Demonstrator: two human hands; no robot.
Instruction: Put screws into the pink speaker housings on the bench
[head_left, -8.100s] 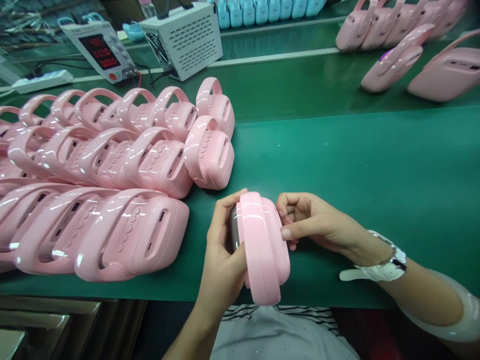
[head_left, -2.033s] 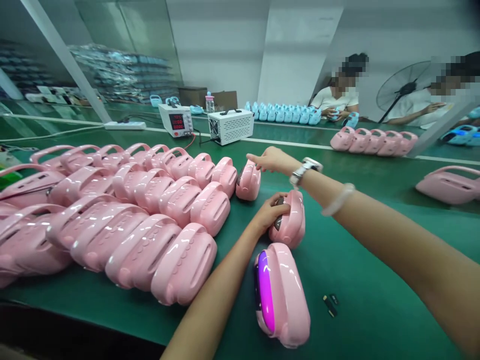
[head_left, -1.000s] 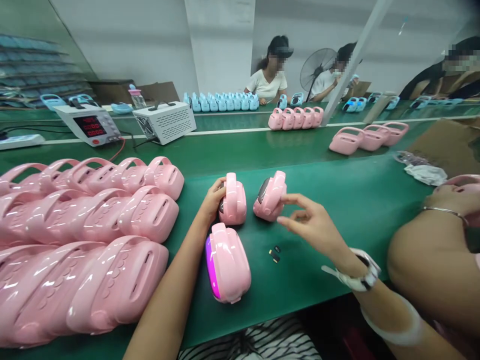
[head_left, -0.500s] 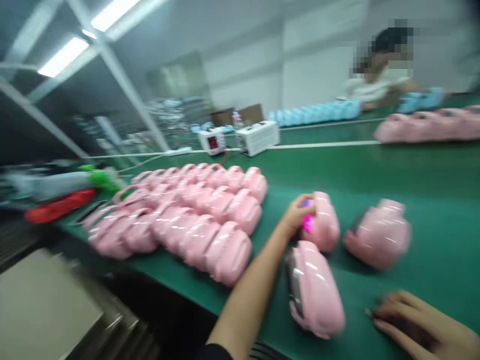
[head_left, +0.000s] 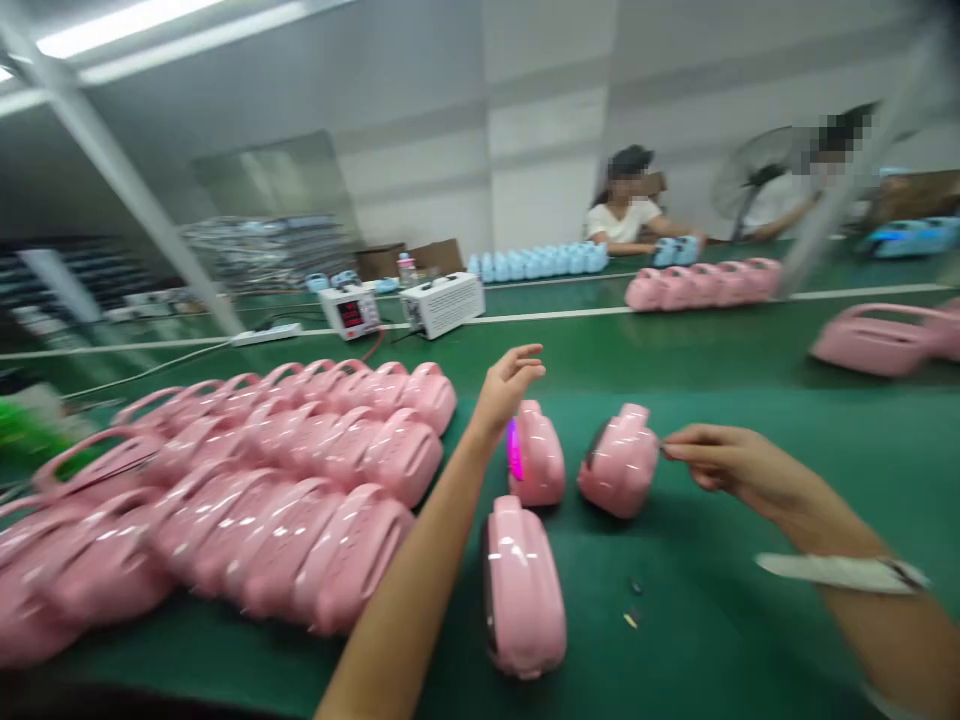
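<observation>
My left hand [head_left: 514, 385] is raised with its fingers spread, holding nothing. Just beneath it stands a glossy pink housing [head_left: 541, 460] with a magenta light glowing on its left side. To the right is another pink housing [head_left: 621, 465], slightly tilted and dark along its left edge. My right hand [head_left: 720, 460] has thumb and fingers pinched together beside that one; what sits in the pinch is too small to make out. A third pink housing [head_left: 525, 590] stands nearer to me, with a dark face on its left.
Rows of pink housings with handles [head_left: 330, 550] fill the left of the green table [head_left: 697, 640]. Small bits [head_left: 631, 620] lie near the front. Behind stand a power supply with a red display [head_left: 351, 312] and a white box [head_left: 444, 305]. People [head_left: 626, 205] sit across the line.
My left hand has let go of the lit housing and lifted off it. My right hand has moved up and forward to the right-hand housing. The view has swung to the right.
</observation>
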